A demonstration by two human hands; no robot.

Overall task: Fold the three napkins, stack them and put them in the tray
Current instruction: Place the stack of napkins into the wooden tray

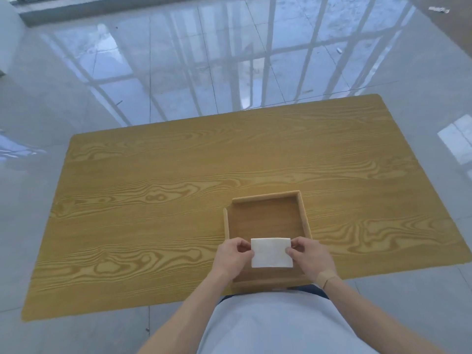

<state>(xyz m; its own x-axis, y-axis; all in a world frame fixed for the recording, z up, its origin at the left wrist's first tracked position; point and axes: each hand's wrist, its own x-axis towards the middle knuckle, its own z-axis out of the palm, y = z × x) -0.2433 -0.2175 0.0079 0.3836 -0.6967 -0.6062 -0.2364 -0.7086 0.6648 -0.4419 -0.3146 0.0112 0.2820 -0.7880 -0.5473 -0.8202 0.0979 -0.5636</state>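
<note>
Seen from above, a person's two hands hold a folded white napkin stack [271, 252] over the near half of a shallow wooden tray [304, 213]; whether it touches the tray floor cannot be told. The left hand [233, 256] pinches the stack's left edge between thumb and curled fingers, and the right hand [310, 256] pinches its right edge the same way. The tray sits at the near edge of a wood-grain table [153, 200] on a glossy tiled floor [178, 60].

Person: pale blue-grey shirt [268, 325], dark blue trousers at waist. Forearms bare. Tan adhesive bandage [326, 277] on right wrist.
</note>
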